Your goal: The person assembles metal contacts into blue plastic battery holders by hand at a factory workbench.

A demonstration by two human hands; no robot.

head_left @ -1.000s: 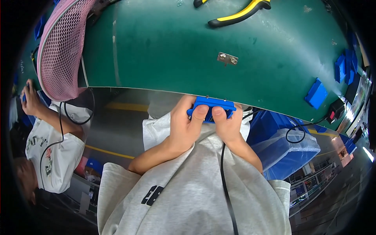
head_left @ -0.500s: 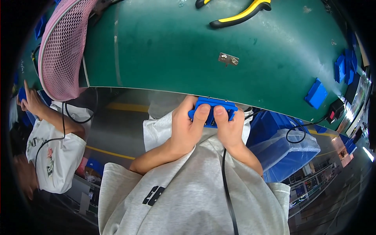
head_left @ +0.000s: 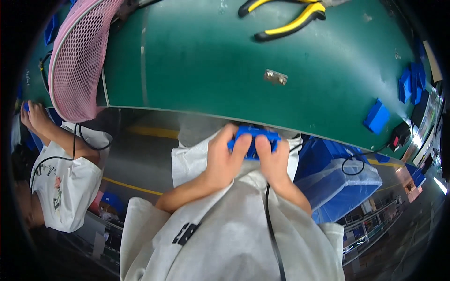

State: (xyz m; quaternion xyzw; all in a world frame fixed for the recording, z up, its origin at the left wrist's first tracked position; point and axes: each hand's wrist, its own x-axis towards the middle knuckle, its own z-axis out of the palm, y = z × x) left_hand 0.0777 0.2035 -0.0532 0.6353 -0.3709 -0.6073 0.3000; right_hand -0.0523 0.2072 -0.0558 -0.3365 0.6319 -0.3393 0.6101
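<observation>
Both my hands grip a small blue plastic housing (head_left: 253, 130) just in front of the green bench's near edge. My left hand (head_left: 224, 157) wraps its left side, thumb lying on the top face. From the other side my right hand (head_left: 274, 159) holds it, thumb also pressed on top. The fingers underneath are hidden, and the housing's dark openings are partly covered by my thumbs. Beyond it, on the green bench (head_left: 201, 70), lies a small metal bracket (head_left: 275, 77) with two shiny studs. Farther off rest yellow-and-black pliers (head_left: 293, 24), their handles spread.
A pink mesh basket (head_left: 77, 65) stands at the left. Blue plastic pieces (head_left: 377, 116) lie at the bench's right, near a black box (head_left: 400, 133) with a cable. Below the edge is a blue bin with clear plastic lining (head_left: 347, 187). Another person (head_left: 65, 178) works at far left.
The blue housing tilts slightly and sits a little lower in view, still in both hands. My view has shifted, so the bench things appear lower. The other person's hands have come together.
</observation>
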